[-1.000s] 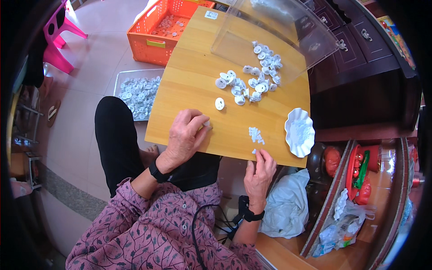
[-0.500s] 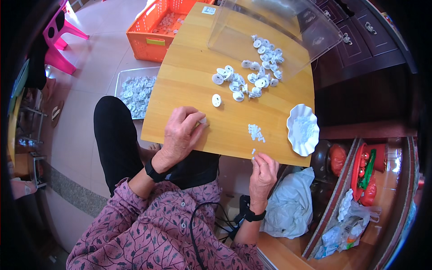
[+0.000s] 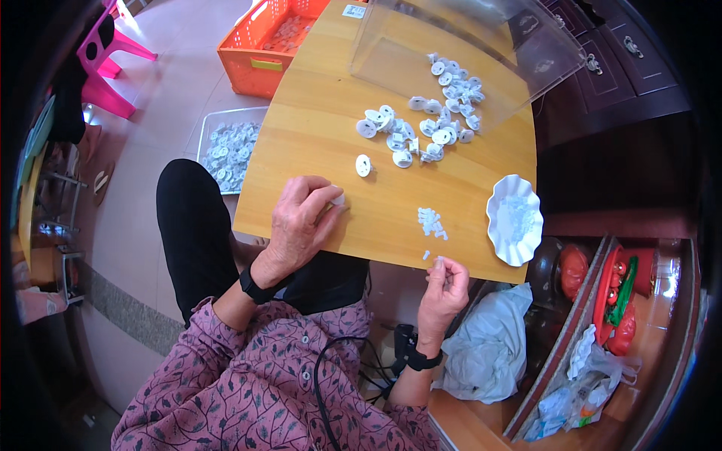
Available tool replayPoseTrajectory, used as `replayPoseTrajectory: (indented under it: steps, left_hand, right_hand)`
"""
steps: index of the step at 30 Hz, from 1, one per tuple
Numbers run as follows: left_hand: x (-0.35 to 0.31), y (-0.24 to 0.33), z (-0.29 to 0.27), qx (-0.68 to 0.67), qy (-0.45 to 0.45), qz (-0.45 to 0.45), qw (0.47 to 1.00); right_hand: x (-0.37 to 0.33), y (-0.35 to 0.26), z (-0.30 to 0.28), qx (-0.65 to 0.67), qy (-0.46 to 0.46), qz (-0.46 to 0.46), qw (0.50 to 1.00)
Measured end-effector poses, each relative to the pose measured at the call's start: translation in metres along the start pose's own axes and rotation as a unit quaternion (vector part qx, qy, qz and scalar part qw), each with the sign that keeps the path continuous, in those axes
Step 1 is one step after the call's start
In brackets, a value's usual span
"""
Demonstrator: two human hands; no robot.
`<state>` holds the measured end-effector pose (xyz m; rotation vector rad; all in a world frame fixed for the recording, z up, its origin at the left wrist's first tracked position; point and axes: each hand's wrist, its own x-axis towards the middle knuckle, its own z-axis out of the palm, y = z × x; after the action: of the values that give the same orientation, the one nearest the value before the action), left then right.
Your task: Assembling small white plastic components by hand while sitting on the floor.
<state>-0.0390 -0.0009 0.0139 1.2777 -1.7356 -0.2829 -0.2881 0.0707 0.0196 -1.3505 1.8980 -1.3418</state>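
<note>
My left hand (image 3: 299,225) is closed over the table's near left part, pinching a white plastic disc part (image 3: 338,200) that the fingers mostly cover. At the near edge, my right hand (image 3: 444,295) has thumb and fingertips together on a small white plastic peg (image 3: 440,259). Just beyond those fingertips lies a loose peg (image 3: 426,255), and a little farther off is a small heap of pegs (image 3: 430,221). One round white part (image 3: 363,165) stands alone ahead of my left hand. Several like it form a larger pile (image 3: 440,134) toward the back.
A scalloped white dish (image 3: 494,234) holding small pale pieces sits on the table's (image 3: 316,113) right. A clear plastic box (image 3: 466,49) stands at the back. On the floor at left are a clear tub (image 3: 203,135) of white parts and an orange crate (image 3: 248,71).
My right hand has drawn slightly right and back from the loose peg, its fingertips now turned upward. The left hand stays put. The whole view has shifted slightly.
</note>
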Motion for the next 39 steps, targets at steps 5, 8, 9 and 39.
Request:
replayPoseTrajectory:
  steps: [5,8,9,39]
  left_hand:
    - [0.000,-0.002,-0.001,0.017,0.005,0.016,1.000]
    - [-0.001,-0.003,0.000,0.017,0.006,0.012,1.000]
    - [0.000,-0.002,0.001,0.018,0.008,0.010,1.000]
    - [-0.002,-0.003,-0.003,0.005,-0.005,-0.004,1.000]
  right_hand:
    - [0.004,-0.011,0.006,0.094,0.006,0.046,0.995]
    - [0.005,-0.007,0.010,0.103,-0.004,0.061,0.993]
    - [0.005,-0.006,0.012,0.104,0.000,0.054,0.993]
    - [0.011,-0.027,0.023,0.118,-0.027,0.085,0.989]
